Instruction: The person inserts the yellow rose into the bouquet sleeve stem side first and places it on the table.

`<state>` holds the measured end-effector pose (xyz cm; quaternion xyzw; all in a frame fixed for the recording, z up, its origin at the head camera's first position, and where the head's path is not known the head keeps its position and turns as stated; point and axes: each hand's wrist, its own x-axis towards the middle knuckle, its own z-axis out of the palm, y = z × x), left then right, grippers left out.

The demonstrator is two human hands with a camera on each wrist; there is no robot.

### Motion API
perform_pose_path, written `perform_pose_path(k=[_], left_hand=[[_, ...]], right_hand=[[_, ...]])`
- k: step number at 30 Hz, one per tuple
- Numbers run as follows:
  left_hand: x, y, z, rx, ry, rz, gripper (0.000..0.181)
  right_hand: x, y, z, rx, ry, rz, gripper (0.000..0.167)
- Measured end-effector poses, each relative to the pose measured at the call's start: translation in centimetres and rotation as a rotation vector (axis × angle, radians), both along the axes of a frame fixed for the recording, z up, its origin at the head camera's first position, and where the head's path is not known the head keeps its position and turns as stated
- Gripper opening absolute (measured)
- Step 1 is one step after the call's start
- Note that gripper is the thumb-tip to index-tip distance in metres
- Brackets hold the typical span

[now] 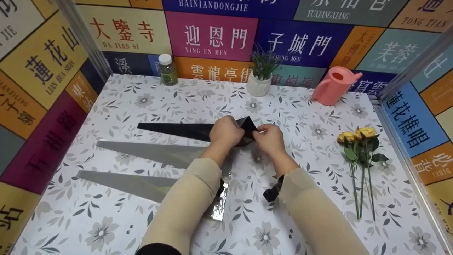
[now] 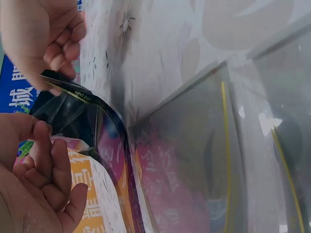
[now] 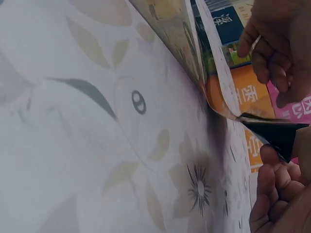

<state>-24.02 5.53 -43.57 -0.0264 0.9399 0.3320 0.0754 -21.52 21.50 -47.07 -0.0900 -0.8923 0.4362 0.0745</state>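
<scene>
the right hand (image 1: 271, 142) pinches the open end of a black wrapper (image 1: 180, 131) over the middle of the desk (image 1: 300, 226), its narrow tip pointing left. the left hand (image 1: 226, 131) lies over that end, but i cannot tell whether its grip closes; two grey wrappers (image 1: 122, 183) lie nearer, yellow roses (image 1: 365, 133) rightward.

Along the back of the bench (image 1: 311, 159) it's bottle (image 1: 168, 75) left, potted plant (image 1: 261, 76) centre, watering can (image 1: 332, 88) right! Roses (image 1: 363, 154) lie before the can, and well left of them come near wrapper (image 1: 132, 186), middle wrapper (image 1: 155, 153), far wrapper (image 1: 189, 131), front to back.
</scene>
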Motion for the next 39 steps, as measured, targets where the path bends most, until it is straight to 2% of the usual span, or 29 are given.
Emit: perform_pose_path(k=[6, 11, 14, 20, 24, 28, 31, 35, 39], left_hand=[[0.2, 0.3, -0.1, 0.053, -0.028, -0.023, 0.02], [0.3, 0.4, -0.2, 0.077, -0.031, -0.022, 0.023], [0.3, 0.4, -0.3, 0.083, -0.03, -0.012, 0.023], [0.5, 0.3, -0.4, 0.086, -0.044, -0.001, 0.019], [0.7, 0.4, -0.3, 0.072, -0.029, -0.003, 0.016], [0.8, 0.5, -0.2, 0.06, -0.003, -0.008, 0.016], [0.8, 0.7, -0.3, 0.054, 0.011, -0.014, 0.017], [0.8, 1.0, -0.4, 0.055, 0.034, -0.017, 0.017], [0.8, 1.3, -0.5, 0.059, 0.039, -0.012, 0.017]], right_hand=[[0.3, 1.0, 0.1, -0.069, -0.029, 0.057, 0.02], [1.4, 0.9, 0.2, -0.172, -0.029, 0.095, 0.032], [2.4, 1.2, 0.3, -0.19, -0.018, 0.09, 0.038], [4.5, 4.0, 1.6, -0.207, 0.05, 0.046, 0.028], [6.0, 8.0, 3.2, -0.115, 0.105, -0.017, 0.024], [7.8, 13.0, 4.6, 0.051, 0.1, -0.138, 0.026], [9.4, 16.8, 5.4, 0.155, 0.046, -0.256, 0.029], [11.5, 21.4, 5.6, 0.224, -0.045, -0.398, 0.034], [13.4, 24.5, 4.7, 0.295, -0.114, -0.441, 0.038]])
